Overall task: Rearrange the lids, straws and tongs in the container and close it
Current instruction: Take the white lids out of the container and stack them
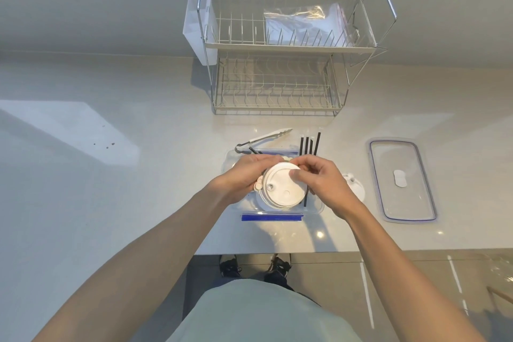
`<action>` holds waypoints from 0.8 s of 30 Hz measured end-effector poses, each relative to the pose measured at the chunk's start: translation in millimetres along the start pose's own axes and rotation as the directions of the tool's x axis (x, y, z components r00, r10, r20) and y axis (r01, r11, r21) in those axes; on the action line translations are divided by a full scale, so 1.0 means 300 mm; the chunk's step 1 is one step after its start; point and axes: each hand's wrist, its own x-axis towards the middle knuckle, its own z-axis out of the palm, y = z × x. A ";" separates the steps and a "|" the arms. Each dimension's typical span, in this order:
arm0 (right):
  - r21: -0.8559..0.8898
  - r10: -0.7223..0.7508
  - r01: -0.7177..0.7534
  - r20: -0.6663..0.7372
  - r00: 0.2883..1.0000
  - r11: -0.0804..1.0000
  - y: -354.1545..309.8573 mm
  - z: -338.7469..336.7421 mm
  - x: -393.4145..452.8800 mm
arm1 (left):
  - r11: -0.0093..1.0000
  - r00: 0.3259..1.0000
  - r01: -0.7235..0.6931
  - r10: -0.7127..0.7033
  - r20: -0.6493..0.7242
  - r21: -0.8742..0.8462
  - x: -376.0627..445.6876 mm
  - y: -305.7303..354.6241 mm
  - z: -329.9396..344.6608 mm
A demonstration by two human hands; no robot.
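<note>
A stack of white round cup lids is gripped from both sides above the clear plastic container: the left hand is wrapped around the stack's left edge, and the right hand is closed on its right edge, with the thumb pressed onto the top lid. A sip hole and a small flip tab can be seen on the top lid's face. The container is set on the pale countertop near its front edge, directly under the hands, with a blue strip visible along its near side. Several black straws are leaned out over the container's far right rim, and one more black straw is seen just below the right hand. White-tipped tongs are laid across the far left corner of the container, their tips pointing away to the right. A further white lid is partly hidden behind the right wrist, on the counter just beside the container. The container's clear rectangular lid with blue seal is laid flat on the counter well to the right. At the back of the counter a two-tier wire dish rack is stood, and a clear plastic bag is held on its upper tier.
</note>
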 end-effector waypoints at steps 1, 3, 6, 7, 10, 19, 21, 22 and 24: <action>0.004 -0.002 0.002 -0.005 1.000 1.000 -0.001 0.002 -0.001 | 1.000 1.000 0.005 -0.005 0.010 0.008 0.002 -0.002 0.000; 0.035 0.019 -0.018 -0.021 1.000 0.999 -0.001 0.005 -0.002 | 1.000 0.999 0.029 -0.029 0.014 -0.010 0.006 -0.008 0.004; 0.044 0.042 -0.040 -0.040 0.998 0.998 0.014 0.014 -0.007 | 0.997 0.999 0.048 -0.049 -0.005 -0.053 0.006 -0.013 0.012; 0.032 0.040 -0.038 -0.042 0.998 0.999 0.020 0.021 -0.011 | 0.997 0.999 0.050 -0.050 -0.006 -0.057 0.009 -0.018 0.011; 0.018 0.047 -0.046 -0.078 0.996 0.999 0.042 0.039 -0.018 | 0.992 0.997 0.076 -0.074 0.021 -0.101 0.010 -0.032 0.009; 0.043 0.076 -0.070 -0.144 0.987 0.997 0.040 0.062 -0.027 | 0.963 0.990 0.134 -0.120 0.072 -0.234 -0.005 -0.047 0.015; 0.046 0.080 -0.075 -0.142 0.987 0.996 0.040 0.063 -0.029 | 0.950 0.987 0.159 -0.142 0.082 -0.268 -0.001 -0.051 0.015; 0.046 0.082 -0.076 -0.146 0.986 0.996 0.040 0.063 -0.030 | 0.943 0.985 0.167 -0.147 0.088 -0.289 0.001 -0.052 0.016; 0.058 0.094 -0.086 -0.166 0.982 0.995 0.045 0.063 -0.027 | 0.933 0.985 0.167 -0.147 0.086 -0.319 0.003 -0.051 0.018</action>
